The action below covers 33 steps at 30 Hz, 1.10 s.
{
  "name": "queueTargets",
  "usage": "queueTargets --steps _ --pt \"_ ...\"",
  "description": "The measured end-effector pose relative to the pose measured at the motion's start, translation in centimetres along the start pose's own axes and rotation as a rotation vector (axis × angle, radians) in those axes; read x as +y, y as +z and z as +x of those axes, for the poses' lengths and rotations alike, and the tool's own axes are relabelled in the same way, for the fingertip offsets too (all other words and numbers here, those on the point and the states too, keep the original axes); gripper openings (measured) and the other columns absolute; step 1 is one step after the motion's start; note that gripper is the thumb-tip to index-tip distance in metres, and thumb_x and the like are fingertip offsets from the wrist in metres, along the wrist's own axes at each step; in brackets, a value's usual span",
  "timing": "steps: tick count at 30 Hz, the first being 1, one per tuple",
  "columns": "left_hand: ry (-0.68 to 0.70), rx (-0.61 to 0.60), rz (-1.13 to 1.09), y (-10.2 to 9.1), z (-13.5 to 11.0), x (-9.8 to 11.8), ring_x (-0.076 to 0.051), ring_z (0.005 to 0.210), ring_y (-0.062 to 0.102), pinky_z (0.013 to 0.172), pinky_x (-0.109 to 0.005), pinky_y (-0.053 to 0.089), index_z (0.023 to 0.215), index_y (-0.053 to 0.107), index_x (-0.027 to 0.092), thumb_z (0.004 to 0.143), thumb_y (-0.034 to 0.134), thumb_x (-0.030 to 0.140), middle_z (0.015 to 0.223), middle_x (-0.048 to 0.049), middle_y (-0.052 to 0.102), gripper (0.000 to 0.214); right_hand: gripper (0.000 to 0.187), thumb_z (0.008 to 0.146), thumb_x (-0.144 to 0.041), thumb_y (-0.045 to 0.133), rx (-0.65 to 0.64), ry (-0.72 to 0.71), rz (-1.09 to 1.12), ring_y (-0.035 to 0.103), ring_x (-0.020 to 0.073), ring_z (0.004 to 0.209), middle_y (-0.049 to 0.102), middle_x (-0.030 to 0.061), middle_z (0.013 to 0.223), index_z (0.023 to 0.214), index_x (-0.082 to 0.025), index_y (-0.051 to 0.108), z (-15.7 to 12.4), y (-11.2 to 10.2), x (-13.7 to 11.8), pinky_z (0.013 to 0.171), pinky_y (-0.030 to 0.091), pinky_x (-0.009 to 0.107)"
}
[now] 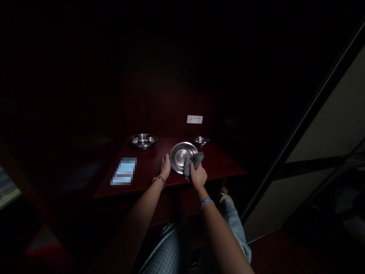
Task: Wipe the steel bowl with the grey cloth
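A round steel plate (180, 153) is tilted up on the dark red table (148, 171). My left hand (165, 166) grips the plate's left edge, fingers curled round the rim. My right hand (197, 176) is closed on a grey cloth (193, 161) that presses against the plate's lower right part. A beaded bracelet is on my left wrist and a light blue band on my right wrist.
A wide steel bowl (143, 140) sits at the table's back left and a small steel bowl (201, 141) behind the plate. A blurred light-blue flat item (124, 171) lies at the front left. A white socket panel (194, 119) is on the wall behind.
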<state>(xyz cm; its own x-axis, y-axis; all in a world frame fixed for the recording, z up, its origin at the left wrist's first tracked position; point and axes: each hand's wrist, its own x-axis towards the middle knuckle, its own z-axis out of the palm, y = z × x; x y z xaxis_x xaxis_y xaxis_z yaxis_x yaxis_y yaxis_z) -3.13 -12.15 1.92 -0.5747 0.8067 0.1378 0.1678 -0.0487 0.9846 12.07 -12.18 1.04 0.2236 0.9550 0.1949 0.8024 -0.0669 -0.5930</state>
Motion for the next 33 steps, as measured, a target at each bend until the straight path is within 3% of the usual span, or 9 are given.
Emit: queueTargets --steps 15,25,33 --pt "-0.048 -0.037 0.070 -0.23 0.08 0.05 -0.028 0.091 0.068 0.081 -0.035 0.050 0.066 0.053 0.025 0.097 0.029 0.037 0.087 -0.0126 0.073 0.040 0.045 0.106 -0.043 0.043 0.004 -0.026 0.000 0.075 0.0274 0.107 0.078 0.0157 0.115 0.131 -0.014 0.065 -0.33 -0.23 0.22 0.092 0.053 0.032" --pt "-0.041 -0.088 0.100 0.18 0.16 -0.12 -0.030 0.092 0.070 0.084 -0.037 0.052 0.069 0.063 0.022 0.099 0.035 0.044 0.088 -0.0184 0.075 0.047 0.044 0.106 -0.041 0.042 0.007 -0.036 -0.010 0.076 0.0259 0.103 0.078 0.0151 0.111 0.132 -0.014 0.064 -0.28 -0.07 0.19 0.090 0.053 0.031" --pt "0.030 -0.110 0.084 0.36 0.31 -0.38 -0.029 0.087 0.073 0.078 -0.035 0.052 0.068 0.064 0.022 0.100 0.035 0.040 0.083 -0.0158 0.076 0.047 0.045 0.106 -0.042 0.041 -0.018 -0.025 -0.025 0.075 0.0272 0.107 0.077 0.0164 0.114 0.132 -0.014 0.064 -0.33 -0.38 -0.17 0.091 0.052 0.032"
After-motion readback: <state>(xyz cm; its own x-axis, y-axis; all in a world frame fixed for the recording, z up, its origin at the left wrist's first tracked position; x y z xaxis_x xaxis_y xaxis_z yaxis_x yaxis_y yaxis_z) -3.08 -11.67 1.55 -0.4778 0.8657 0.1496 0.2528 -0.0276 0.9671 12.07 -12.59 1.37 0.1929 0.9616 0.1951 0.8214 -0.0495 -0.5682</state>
